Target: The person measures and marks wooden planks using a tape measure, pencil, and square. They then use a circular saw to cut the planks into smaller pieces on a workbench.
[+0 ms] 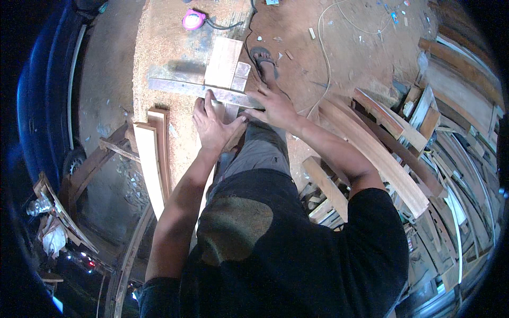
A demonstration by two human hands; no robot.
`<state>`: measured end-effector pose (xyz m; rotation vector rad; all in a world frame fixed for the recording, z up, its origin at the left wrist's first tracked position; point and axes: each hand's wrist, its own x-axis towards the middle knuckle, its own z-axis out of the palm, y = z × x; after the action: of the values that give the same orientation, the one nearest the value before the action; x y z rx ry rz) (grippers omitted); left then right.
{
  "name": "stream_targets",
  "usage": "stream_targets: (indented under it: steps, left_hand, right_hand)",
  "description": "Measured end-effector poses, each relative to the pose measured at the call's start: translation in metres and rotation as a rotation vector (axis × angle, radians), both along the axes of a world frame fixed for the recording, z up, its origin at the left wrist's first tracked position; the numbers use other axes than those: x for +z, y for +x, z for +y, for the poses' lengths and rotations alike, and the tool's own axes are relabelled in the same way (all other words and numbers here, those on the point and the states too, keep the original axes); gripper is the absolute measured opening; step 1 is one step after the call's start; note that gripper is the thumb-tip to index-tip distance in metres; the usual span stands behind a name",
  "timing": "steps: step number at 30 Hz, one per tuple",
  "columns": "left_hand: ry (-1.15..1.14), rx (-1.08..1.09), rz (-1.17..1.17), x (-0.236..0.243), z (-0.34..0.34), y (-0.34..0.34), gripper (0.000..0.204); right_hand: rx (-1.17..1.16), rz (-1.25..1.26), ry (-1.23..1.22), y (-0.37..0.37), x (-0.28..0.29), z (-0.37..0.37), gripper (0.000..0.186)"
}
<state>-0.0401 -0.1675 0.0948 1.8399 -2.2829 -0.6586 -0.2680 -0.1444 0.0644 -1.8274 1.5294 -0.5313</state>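
A long flat grey-brown strip (pixel 175 86) lies crosswise over a pale board (pixel 225 59) on the sawdust-covered work surface. Fingertips of my left hand (pixel 213 127) touch the strip's near edge. Its fingers are apart, and the thumb stretches to the right, over a narrow piece of wood (pixel 230 113). At the right end of the strip, my right hand (pixel 275 107) has its fingers and thumb closed around it. Against the board's right side sits a small wooden block (pixel 240 77). What lies under both palms is hidden.
A pink tape measure (pixel 193 19) lies at the far end of the surface. Long planks (pixel 148 169) lean at the left. Stacked lumber (pixel 376 153) fills the right. A pale cable (pixel 324 63) crosses the ground, and a blue vehicle (pixel 45 95) stands far left.
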Motion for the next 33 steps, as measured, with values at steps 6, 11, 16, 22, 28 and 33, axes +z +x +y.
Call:
stream_targets:
  steps: [6,11,16,22,28,33]
  left_hand:
    - [-0.127,-0.031,-0.014,-0.022,0.007,0.004,0.126]
    - [-0.154,0.011,0.041,-0.031,0.011,0.006,0.120]
    - [-0.159,0.102,0.063,-0.016,-0.003,-0.004,0.116]
    - [-0.016,0.117,0.010,-0.010,-0.003,0.004,0.119]
    - [-0.030,0.105,0.027,-0.026,-0.013,-0.005,0.120]
    - [-0.046,0.214,0.038,-0.025,0.001,0.006,0.129]
  right_hand:
    - [0.106,0.060,0.151,-0.010,0.023,-0.017,0.051]
    - [0.012,-0.202,-0.223,-0.010,0.029,-0.068,0.036]
    - [0.196,0.046,-0.488,0.016,0.111,-0.215,0.027]
    - [0.769,0.978,-0.101,0.071,0.109,-0.337,0.029]
    - [0.855,1.234,-0.213,0.008,-0.035,-0.436,0.034]
    - [0.769,1.088,-0.233,0.027,0.036,-0.451,0.031]
